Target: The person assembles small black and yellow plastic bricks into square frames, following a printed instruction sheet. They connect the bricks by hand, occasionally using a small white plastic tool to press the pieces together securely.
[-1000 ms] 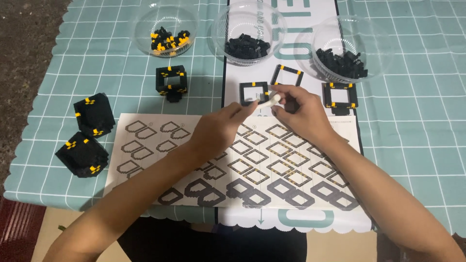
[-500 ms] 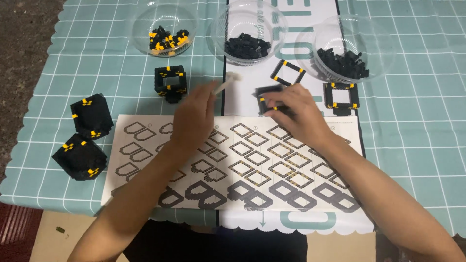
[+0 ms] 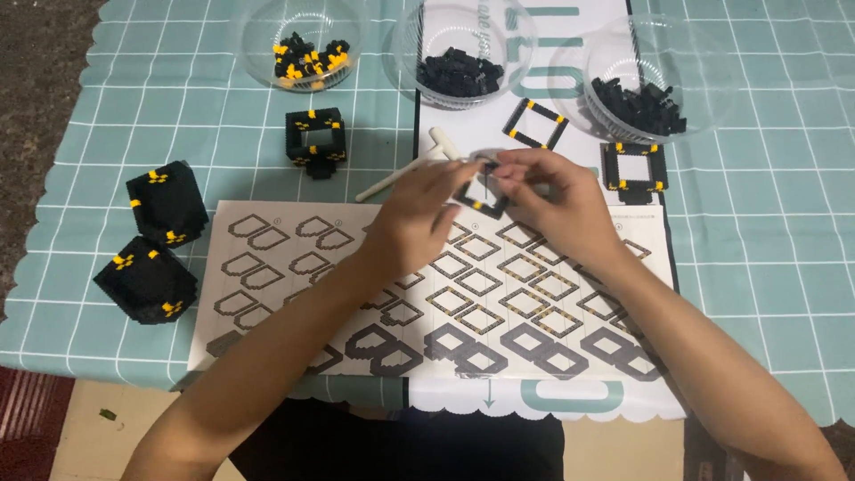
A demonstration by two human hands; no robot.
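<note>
Above the instruction sheet point(image 3: 267, 267), both hands' fingers point(image 3: 463, 174) pinch a square block frame point(image 3: 481, 191).

Three clear plastic bowls point(image 3: 301, 44) point(image 3: 463, 40) point(image 3: 643, 76) of small bricks. Three black-and-yellow brick cubes point(image 3: 166, 201) point(image 3: 147, 279) point(image 3: 315, 140); three flat square brick frames point(image 3: 535, 123) point(image 3: 634, 167) point(image 3: 481, 189). One white T-shaped plastic tool point(image 3: 405, 175), one printed instruction sheet point(image 3: 267, 267).

Clear glossy plastic bowls point(image 3: 267, 44), matt paper sheet point(image 3: 267, 294)

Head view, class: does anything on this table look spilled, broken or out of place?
Nothing stands out. Both hands, left hand and right hand, hold a small black square frame above the instruction sheet; the bricks stay inside the three clear bowls.
</note>
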